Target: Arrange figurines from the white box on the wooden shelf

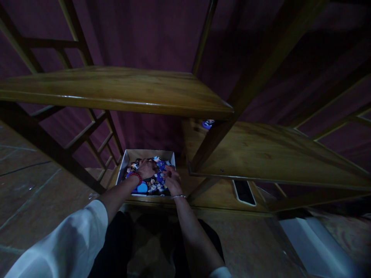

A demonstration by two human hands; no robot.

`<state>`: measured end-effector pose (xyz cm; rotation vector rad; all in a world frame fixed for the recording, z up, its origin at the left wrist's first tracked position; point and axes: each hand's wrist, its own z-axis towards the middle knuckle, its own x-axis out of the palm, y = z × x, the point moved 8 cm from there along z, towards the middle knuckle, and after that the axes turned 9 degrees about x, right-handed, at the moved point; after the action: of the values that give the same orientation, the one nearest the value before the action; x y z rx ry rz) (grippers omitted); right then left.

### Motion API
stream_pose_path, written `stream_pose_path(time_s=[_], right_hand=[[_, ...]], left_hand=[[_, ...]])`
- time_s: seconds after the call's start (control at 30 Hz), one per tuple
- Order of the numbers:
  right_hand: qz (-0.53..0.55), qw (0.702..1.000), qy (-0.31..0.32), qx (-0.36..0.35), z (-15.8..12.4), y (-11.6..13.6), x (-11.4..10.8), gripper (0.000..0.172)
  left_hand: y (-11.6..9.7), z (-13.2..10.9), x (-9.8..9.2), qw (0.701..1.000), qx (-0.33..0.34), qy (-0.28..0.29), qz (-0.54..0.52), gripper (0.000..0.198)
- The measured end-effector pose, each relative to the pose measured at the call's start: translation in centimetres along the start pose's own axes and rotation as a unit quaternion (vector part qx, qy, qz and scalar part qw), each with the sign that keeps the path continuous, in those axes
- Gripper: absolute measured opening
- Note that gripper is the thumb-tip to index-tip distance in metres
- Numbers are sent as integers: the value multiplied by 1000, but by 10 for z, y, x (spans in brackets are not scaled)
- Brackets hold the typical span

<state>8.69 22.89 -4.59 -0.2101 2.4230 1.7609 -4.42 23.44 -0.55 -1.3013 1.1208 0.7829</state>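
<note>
Left hand (147,169) and right hand (173,180) amid small blue-and-black cartoon figures (156,187), open white cardboard box (139,153) well filled; handling apparently midway. Dim: grip closure, hold indeterminable.

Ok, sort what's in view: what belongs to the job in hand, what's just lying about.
In hand:
open box
small figures inside, left hand and right hand over them

Apparently lying about:
phone on the lower board
dark cable on the floor
</note>
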Motion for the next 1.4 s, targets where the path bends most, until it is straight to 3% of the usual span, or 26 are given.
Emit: stream_pose_path(time_s=[0.23, 0.57, 0.9, 1.1, 1.4], right_hand=[[-74, 997, 7, -1, -6, 5, -3, 39], [-80, 996, 5, -27, -3, 5, 1, 36], [-97, 995, 17, -26, -1, 7, 1, 37], [-174, 983, -1, -64, -6, 15, -5, 35], [-156, 986, 7, -61, -9, 9, -12, 31]], left_hand=[[2, -4, 3, 1000, -3, -19, -8, 25], [13, -7, 5, 993, -30, -71, -88, 29], [16, -11, 5, 985, -20, -54, -165, 42], [18, -11, 5, 991, -32, -46, -118, 42], [6, -6, 2, 999, -19, -41, -22, 37]])
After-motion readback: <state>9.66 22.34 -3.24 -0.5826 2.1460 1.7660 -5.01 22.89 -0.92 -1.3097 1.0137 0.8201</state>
